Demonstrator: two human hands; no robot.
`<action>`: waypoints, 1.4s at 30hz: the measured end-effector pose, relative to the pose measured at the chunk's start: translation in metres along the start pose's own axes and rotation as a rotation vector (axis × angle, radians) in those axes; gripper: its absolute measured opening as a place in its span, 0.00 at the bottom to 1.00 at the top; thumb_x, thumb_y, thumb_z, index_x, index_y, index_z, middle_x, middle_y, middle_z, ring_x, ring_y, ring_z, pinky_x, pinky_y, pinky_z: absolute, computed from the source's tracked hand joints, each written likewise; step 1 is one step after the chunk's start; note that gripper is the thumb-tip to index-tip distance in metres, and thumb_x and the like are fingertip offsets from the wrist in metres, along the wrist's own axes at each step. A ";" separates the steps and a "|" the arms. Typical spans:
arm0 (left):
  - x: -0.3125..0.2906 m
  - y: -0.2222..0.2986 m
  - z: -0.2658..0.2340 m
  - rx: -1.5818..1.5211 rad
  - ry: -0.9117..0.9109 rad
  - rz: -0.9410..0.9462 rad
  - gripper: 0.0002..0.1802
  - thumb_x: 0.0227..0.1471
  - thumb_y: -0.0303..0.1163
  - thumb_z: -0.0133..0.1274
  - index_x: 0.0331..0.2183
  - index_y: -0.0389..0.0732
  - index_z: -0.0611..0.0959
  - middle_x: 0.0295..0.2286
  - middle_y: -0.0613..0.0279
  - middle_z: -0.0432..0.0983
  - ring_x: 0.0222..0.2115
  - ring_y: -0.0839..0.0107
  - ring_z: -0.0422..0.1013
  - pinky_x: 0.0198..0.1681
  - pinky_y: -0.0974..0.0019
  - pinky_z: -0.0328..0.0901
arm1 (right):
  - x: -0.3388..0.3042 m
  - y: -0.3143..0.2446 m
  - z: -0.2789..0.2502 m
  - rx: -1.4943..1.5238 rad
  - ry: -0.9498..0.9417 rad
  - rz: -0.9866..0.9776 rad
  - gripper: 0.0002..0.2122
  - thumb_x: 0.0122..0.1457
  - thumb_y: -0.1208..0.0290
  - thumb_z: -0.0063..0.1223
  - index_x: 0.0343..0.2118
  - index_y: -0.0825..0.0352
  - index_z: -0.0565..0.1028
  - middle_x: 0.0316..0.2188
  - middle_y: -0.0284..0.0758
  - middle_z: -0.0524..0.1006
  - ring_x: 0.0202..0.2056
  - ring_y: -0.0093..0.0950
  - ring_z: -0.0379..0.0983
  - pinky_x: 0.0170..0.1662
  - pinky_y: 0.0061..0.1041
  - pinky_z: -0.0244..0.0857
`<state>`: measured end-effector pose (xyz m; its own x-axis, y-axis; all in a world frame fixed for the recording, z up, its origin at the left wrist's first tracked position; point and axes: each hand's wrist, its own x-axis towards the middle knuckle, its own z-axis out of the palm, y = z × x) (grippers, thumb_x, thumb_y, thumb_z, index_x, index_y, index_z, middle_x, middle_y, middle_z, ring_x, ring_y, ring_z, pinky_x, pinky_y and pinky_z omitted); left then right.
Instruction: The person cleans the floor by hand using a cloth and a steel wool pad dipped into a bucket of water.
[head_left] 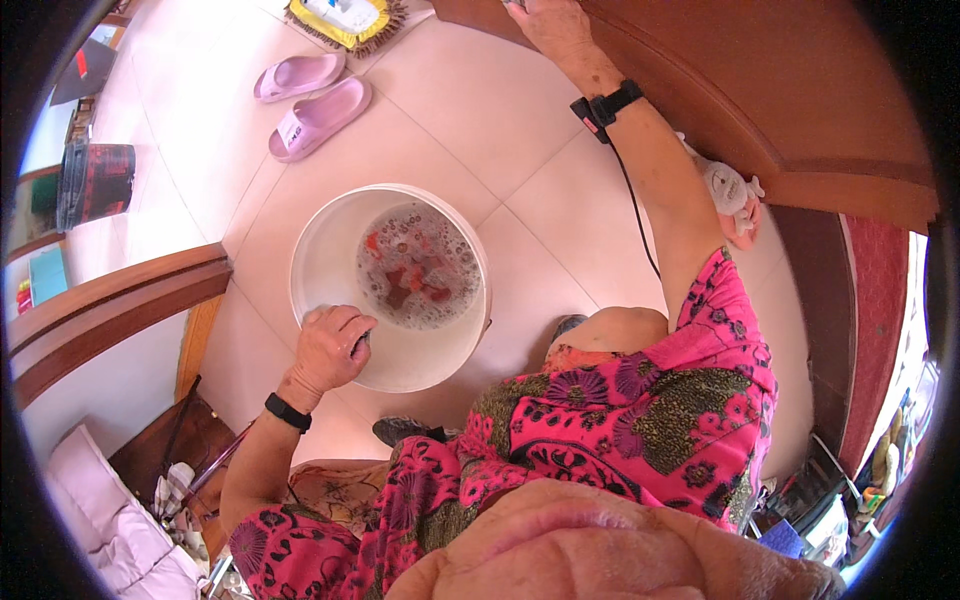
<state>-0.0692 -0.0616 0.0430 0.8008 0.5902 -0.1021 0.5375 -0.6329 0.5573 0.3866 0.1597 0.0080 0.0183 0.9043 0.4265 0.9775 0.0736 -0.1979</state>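
Observation:
A white bucket (312,235) stands on the tiled floor in front of me. Foamy water (440,300) with reddish pieces lies inside it. My left hand (335,345) is at the bucket's near left rim, its fingers curled around a small dark thing that I cannot make out. Stretched far forward, my right hand (555,35) is beside the brown wooden door (700,70). Its fingers are bent and partly cut off by the upper picture edge. A small greyish thing shows at those fingertips, too little of it to name.
Pink slippers (325,115) and a yellow-edged mop head (350,25) lie beyond the bucket. A wooden rail (120,310) runs at the left, with a dark bin (95,185) farther back. Plush slippers (735,195) sit by the door. A thin cable (640,215) hangs from my right wrist.

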 end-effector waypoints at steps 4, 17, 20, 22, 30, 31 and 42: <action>0.000 0.005 -0.008 -0.008 -0.005 -0.015 0.18 0.32 0.25 0.57 0.33 0.46 0.81 0.31 0.63 0.74 0.32 0.61 0.72 0.38 0.58 0.65 | 0.024 -0.005 0.025 -0.119 0.230 -0.240 0.06 0.61 0.65 0.48 0.36 0.60 0.71 0.26 0.41 0.69 0.25 0.41 0.74 0.28 0.39 0.72; -0.003 0.004 -0.002 -0.030 0.014 -0.031 0.19 0.32 0.24 0.58 0.34 0.47 0.81 0.31 0.64 0.74 0.32 0.63 0.72 0.38 0.59 0.64 | 0.017 0.027 0.070 -0.415 -0.109 -0.259 0.04 0.55 0.72 0.49 0.31 0.64 0.74 0.29 0.41 0.76 0.29 0.36 0.76 0.30 0.34 0.74; -0.005 0.003 -0.004 -0.021 0.025 -0.031 0.20 0.32 0.24 0.58 0.34 0.47 0.80 0.31 0.65 0.74 0.32 0.63 0.72 0.38 0.59 0.64 | -0.002 0.029 0.038 -0.357 -0.179 -0.342 0.06 0.58 0.70 0.48 0.34 0.65 0.73 0.34 0.43 0.77 0.31 0.40 0.76 0.34 0.40 0.73; 0.000 0.000 -0.006 -0.017 0.033 -0.012 0.21 0.32 0.24 0.58 0.35 0.48 0.80 0.31 0.65 0.74 0.32 0.63 0.72 0.38 0.59 0.64 | -0.006 0.030 0.034 -0.145 -0.119 -0.055 0.08 0.61 0.68 0.46 0.37 0.65 0.72 0.37 0.45 0.76 0.31 0.44 0.75 0.34 0.43 0.72; -0.003 0.005 -0.012 0.008 0.024 -0.043 0.20 0.32 0.24 0.58 0.35 0.48 0.81 0.32 0.64 0.75 0.34 0.61 0.72 0.39 0.59 0.65 | 0.012 -0.009 0.007 -0.120 0.094 -0.189 0.11 0.62 0.71 0.44 0.46 0.66 0.69 0.33 0.47 0.73 0.29 0.44 0.75 0.32 0.41 0.73; -0.003 0.006 -0.014 0.017 0.023 -0.044 0.20 0.32 0.24 0.58 0.35 0.48 0.81 0.32 0.64 0.75 0.34 0.61 0.72 0.39 0.59 0.65 | 0.019 -0.008 0.014 -0.191 0.107 -0.220 0.12 0.61 0.73 0.44 0.47 0.66 0.69 0.32 0.46 0.73 0.29 0.42 0.75 0.31 0.40 0.73; -0.003 0.009 -0.009 0.006 -0.023 -0.071 0.19 0.33 0.25 0.58 0.35 0.47 0.81 0.33 0.64 0.75 0.35 0.61 0.72 0.39 0.58 0.64 | 0.028 0.025 0.072 -0.195 -0.042 -0.176 0.17 0.63 0.71 0.40 0.53 0.66 0.71 0.33 0.43 0.78 0.32 0.39 0.78 0.33 0.39 0.73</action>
<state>-0.0694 -0.0646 0.0554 0.7664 0.6221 -0.1597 0.5945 -0.5929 0.5432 0.3961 0.2167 -0.0484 -0.1606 0.9016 0.4017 0.9869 0.1529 0.0513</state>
